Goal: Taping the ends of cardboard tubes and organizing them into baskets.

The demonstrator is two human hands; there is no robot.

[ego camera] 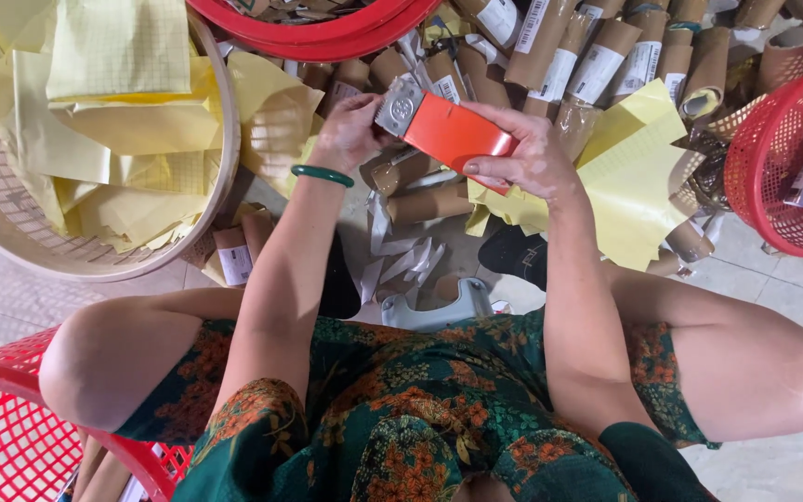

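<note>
Floral dress (401, 418), both hands (532, 153) gripping orange tape dispenser (448, 130), cardboard tubes (597, 56) crowding beyond

I see a pale tiled floor (11, 297) under even, soft light. A round beige basket (220, 186) sits at the floor's upper left, a red mesh basket (755, 177) at the right edge, a red tub rim (327, 37) at the top, a red plastic seat (2, 437) lower left
</note>
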